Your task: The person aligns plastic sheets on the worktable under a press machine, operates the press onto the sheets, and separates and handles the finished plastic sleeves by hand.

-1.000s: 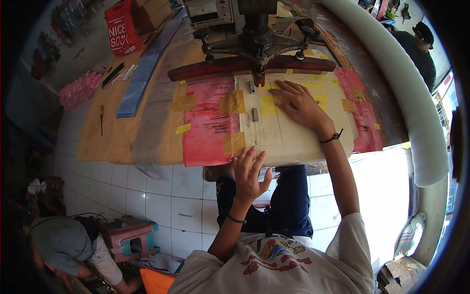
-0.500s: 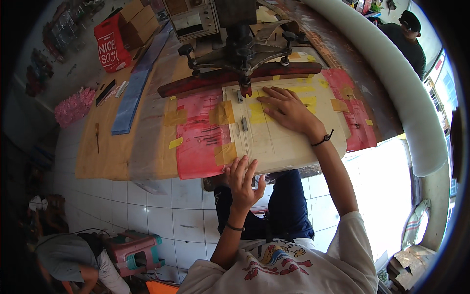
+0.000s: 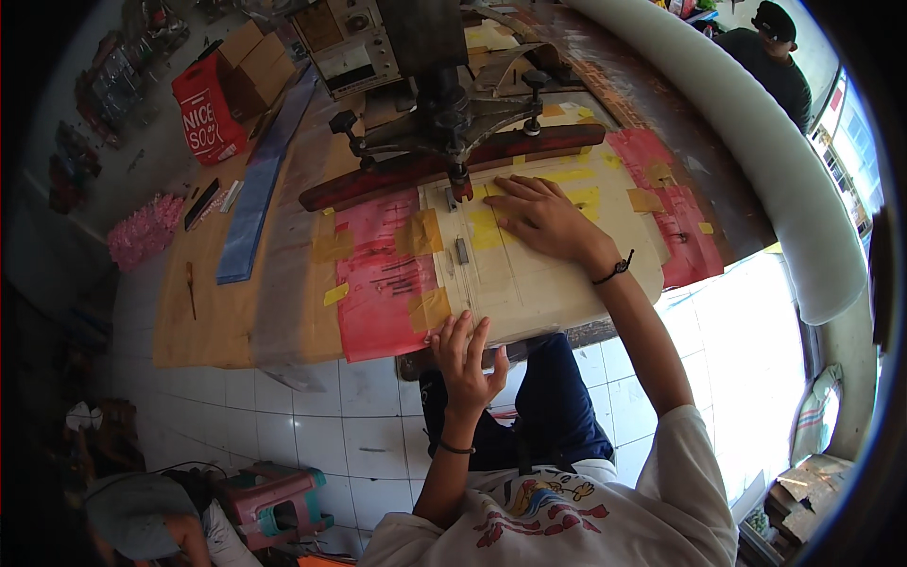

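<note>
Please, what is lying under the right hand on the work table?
The right hand rests flat on a pale sheet with yellow tape patches, beside the dark red press bar. Anything directly beneath the palm is covered.

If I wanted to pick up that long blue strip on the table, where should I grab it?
Probably the blue strip's near end, coming from the table's front edge. It lies flat, long and thin, pointing away, and that end sits free on bare brown board.
</note>
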`<state>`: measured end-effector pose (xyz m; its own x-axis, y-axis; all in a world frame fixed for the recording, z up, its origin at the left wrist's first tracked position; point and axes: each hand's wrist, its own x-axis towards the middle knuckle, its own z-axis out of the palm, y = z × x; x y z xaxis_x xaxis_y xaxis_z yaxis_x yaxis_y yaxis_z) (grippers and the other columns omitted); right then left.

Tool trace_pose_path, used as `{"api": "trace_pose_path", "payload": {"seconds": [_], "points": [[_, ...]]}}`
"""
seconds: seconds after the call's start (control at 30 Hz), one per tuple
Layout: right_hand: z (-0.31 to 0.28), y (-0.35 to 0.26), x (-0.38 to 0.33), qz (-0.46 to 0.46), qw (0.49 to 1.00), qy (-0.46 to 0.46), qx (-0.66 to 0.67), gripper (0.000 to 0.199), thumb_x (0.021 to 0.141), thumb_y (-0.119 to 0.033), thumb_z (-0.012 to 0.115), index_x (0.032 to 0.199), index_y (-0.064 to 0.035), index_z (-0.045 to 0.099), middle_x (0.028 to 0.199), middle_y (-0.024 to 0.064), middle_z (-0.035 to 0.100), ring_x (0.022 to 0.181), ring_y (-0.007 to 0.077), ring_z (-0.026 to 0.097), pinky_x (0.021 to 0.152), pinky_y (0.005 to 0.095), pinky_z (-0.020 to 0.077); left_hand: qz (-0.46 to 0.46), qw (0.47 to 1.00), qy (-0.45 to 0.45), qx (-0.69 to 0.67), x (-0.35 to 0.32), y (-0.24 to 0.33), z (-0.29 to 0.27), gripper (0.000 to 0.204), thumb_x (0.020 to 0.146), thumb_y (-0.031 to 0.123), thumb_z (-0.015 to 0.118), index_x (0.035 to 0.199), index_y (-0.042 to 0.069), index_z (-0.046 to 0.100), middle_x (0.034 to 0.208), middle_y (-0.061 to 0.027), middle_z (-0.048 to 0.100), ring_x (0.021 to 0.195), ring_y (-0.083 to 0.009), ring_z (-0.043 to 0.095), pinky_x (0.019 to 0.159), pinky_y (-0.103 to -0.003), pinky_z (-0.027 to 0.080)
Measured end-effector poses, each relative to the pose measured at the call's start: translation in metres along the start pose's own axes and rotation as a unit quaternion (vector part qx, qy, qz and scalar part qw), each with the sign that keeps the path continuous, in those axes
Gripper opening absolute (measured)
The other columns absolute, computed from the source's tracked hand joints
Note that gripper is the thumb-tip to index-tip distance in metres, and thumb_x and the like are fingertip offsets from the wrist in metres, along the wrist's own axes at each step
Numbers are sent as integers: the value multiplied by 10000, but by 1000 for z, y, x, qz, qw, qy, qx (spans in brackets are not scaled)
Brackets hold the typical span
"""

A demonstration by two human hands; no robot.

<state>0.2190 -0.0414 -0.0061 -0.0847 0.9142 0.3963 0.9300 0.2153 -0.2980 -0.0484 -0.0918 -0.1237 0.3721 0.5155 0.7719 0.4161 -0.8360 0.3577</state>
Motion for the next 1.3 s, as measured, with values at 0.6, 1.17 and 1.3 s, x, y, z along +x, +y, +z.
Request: {"api": "trace_pose_path", "payload": {"seconds": [0.6, 1.17, 1.3], "points": [[-32, -36, -43, 7, 999, 40, 34, 410, 1019, -280, 612, 1399, -126, 632, 1535, 179, 544, 1413, 370, 500, 1202, 486, 357, -12, 1000, -14, 1, 6, 0, -9, 556, 935, 213, 687, 1455, 60, 563, 1535, -163, 504, 1466, -398, 421, 1256, -604, 207], [-3, -78, -144, 117, 978, 147, -85, 605, 923, -446, 736, 1436, -150, 614, 1520, 96, 554, 1452, 316, 447, 1231, 523, 264, -20, 999, -41, -1, 10, 11, -18, 557, 946, 196, 693, 1467, 77, 539, 1540, -156, 503, 1474, -398, 418, 1251, -626, 237], [-2, -79, -145, 121, 977, 149, -88, 591, 928, -439, 731, 1432, -151, 617, 1523, 93, 553, 1454, 315, 447, 1233, 519, 260, -19, 999, -40, 7, 11, 14, -18, 553, 947, 187, 686, 1468, 74, 537, 1542, -155, 503, 1474, -398, 416, 1250, -624, 239]]}}
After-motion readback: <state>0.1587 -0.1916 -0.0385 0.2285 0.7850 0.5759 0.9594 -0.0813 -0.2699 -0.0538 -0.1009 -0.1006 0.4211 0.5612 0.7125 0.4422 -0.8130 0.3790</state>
